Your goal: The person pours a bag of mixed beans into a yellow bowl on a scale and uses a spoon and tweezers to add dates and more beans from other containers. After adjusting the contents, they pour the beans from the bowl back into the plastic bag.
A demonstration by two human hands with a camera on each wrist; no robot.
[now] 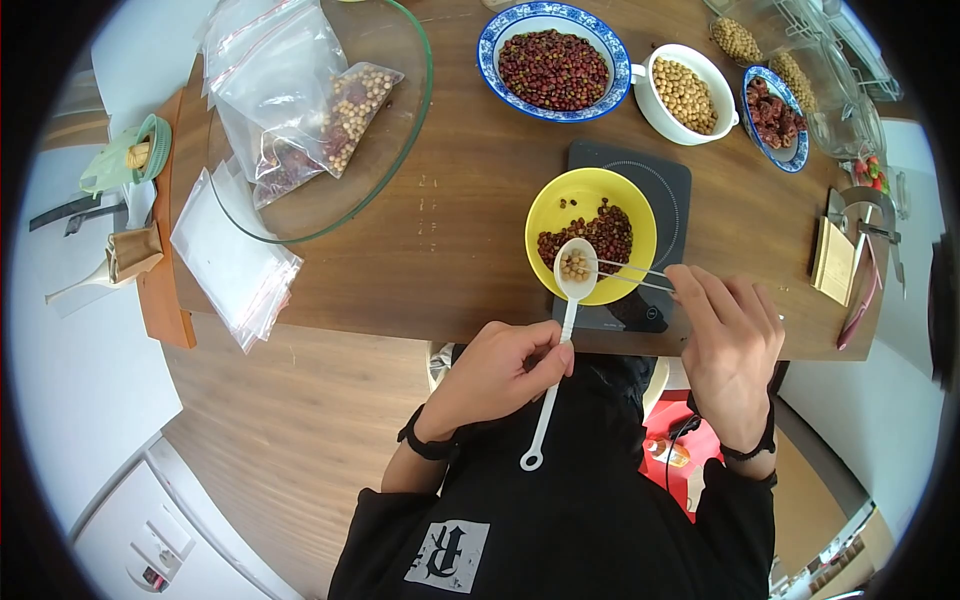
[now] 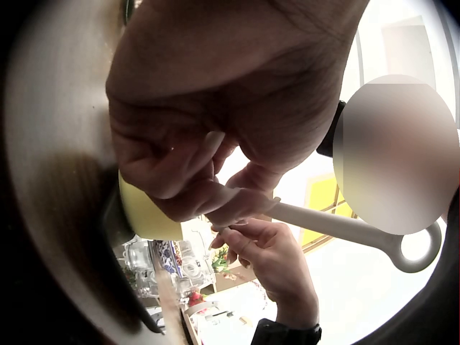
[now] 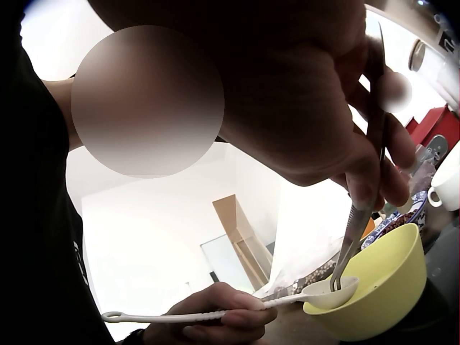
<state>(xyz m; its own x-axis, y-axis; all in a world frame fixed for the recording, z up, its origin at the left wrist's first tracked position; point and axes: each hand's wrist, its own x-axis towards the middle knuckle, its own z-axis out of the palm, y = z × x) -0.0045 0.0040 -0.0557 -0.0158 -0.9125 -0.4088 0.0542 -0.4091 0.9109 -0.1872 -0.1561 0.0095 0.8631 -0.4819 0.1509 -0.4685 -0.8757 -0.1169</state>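
My left hand (image 1: 505,370) grips a long white spoon (image 1: 545,420) by its handle. The spoon's bowl, holding several pale round beans (image 1: 575,266), overlaps the near edge of a yellow bowl (image 1: 592,180). Dark red beans (image 1: 610,235) lie across the yellow bowl's bottom. Between thumb and fingers, my right hand (image 1: 735,315) pinches metal tweezers (image 3: 352,241). Their tips reach into the spoon's bowl, as the right wrist view shows. Under the yellow bowl is a flat black appliance (image 1: 665,190) with a dotted ring.
Behind stand a blue-and-white bowl (image 1: 487,50) of red beans, a white cup (image 1: 655,115) of pale beans and a small patterned dish (image 1: 790,160) of dried reddish pieces. At left, a glass basin (image 1: 405,160) holds bean-filled bags; flat plastic bags (image 1: 240,260) lie near it.
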